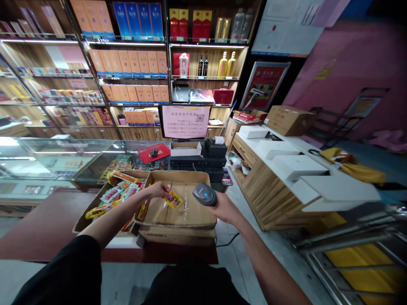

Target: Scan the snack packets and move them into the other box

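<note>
Yellow packet [174, 201], 1 item, sealed and small: centre of the frame, above the open carton [193, 215], held by a corner. Handheld scanner [205, 194], 1 item, dark, blue light showing on its upper face: just right of centre, near the packet but apart from it. Stage of work, by judgement: under way, with 1 packet in hand beside the scanner; whether its code has been read cannot be told, nor any count of packets finished. Outstanding, by judgement: much, since the snack carton [83, 221], left of centre, holds a mixed heap of snack packets [111, 195], while the open carton shows broad stretches of its cardboard floor; which carton is source and which is destination cannot be told. Left hand [159, 190]: reaching in from the lower left, forearm slanting across the snack carton, wrist over the open carton's left side, thumb and fingers pinching the yellow packet, which hangs tilted toward the right. Right hand [224, 208]: coming from the lower right, forearm angled up and inward, fingers wrapped about the scanner's grip at the open carton's right rim, scanner head turned toward the upper left; finger position on any trigger hidden. Support: dark red table [47, 228], lower left, beneath the 2 cartons.
</note>
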Action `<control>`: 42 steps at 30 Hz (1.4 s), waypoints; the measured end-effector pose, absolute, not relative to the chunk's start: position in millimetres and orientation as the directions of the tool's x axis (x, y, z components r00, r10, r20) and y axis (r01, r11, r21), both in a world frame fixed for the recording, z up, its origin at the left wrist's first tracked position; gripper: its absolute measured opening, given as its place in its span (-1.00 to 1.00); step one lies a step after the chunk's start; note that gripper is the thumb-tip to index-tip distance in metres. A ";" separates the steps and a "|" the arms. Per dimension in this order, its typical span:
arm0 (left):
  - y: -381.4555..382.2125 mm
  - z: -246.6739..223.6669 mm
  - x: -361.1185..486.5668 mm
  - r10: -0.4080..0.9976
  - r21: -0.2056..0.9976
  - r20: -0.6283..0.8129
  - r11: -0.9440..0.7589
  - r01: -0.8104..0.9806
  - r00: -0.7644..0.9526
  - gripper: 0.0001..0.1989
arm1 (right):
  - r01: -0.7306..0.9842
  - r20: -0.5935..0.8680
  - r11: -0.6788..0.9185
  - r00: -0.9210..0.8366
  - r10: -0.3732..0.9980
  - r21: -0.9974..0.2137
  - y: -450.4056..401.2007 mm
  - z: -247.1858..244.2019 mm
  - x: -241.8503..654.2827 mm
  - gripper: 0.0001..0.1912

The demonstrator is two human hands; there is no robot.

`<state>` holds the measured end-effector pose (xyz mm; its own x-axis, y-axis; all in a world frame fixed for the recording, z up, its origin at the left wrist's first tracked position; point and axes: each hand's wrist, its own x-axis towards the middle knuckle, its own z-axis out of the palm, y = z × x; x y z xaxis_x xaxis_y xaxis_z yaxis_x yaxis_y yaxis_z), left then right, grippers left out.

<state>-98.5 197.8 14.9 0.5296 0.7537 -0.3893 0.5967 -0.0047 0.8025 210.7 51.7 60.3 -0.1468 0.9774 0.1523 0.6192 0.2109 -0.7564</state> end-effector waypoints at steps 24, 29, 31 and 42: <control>178.3 36.9 -23.9 0.857 0.929 -0.367 0.356 0.098 0.363 -0.58 | 0.567 0.155 0.206 -0.137 0.978 -0.798 20.1 56.3 246.0 -0.63; 184.5 37.6 -25.9 0.859 0.927 -0.375 0.358 0.115 0.348 -0.58 | 0.561 0.149 0.200 -0.136 0.979 -0.804 25.1 61.1 243.7 -0.60; 188.4 35.3 -28.4 0.872 0.930 -0.368 0.346 0.125 0.323 -0.54 | 0.561 0.148 0.198 -0.133 0.980 -0.804 27.1 63.7 241.4 -0.59; 190.0 43.9 -107.0 0.919 0.934 -0.354 0.359 0.004 0.172 -0.53 | 0.616 0.170 0.250 -0.186 0.968 -0.747 68.3 76.9 211.0 -0.62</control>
<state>-107.0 190.0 43.9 0.1723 0.9193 -0.3539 0.0044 0.3585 0.9335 211.0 68.3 76.9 -0.1864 0.9676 0.1704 0.6162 0.2503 -0.7468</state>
